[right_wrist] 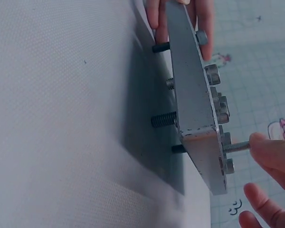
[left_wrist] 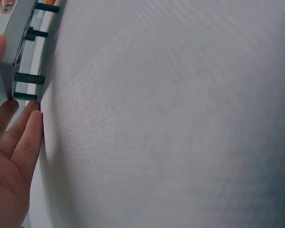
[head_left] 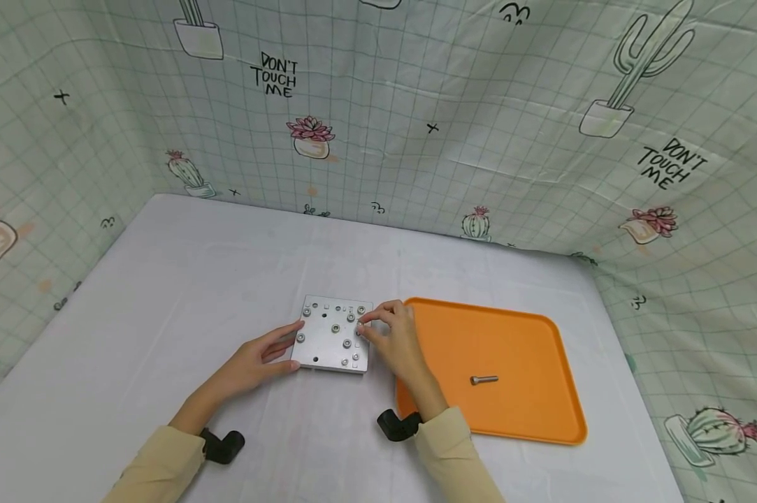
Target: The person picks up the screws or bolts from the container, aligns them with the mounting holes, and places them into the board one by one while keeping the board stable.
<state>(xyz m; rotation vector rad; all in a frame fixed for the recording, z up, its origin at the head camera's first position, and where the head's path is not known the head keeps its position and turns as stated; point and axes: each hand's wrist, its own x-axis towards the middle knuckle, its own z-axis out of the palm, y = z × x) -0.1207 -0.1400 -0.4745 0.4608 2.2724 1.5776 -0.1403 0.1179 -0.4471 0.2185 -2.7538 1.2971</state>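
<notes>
A silver metal plate (head_left: 320, 344), set with several socket-head bolts (right_wrist: 212, 74), sits in front of me. My left hand (head_left: 252, 362) grips its left edge, the thumb at the near corner and the fingers farther up. Over the plate's right side, my right hand (head_left: 398, 344) pinches the top of a thin screw (right_wrist: 236, 147) between thumb and finger. That screw stands at the plate's upper face, its head hidden by the fingertips. Threaded bolt ends (right_wrist: 164, 119) stick out beneath the plate, which is raised off the white cloth.
An orange tray (head_left: 479, 306) lies right of the plate, under my right forearm. One loose socket-head bolt (head_left: 485, 379) lies in it. A cactus-print curtain (head_left: 378, 140) hangs behind and beside the white-covered table (head_left: 227, 258).
</notes>
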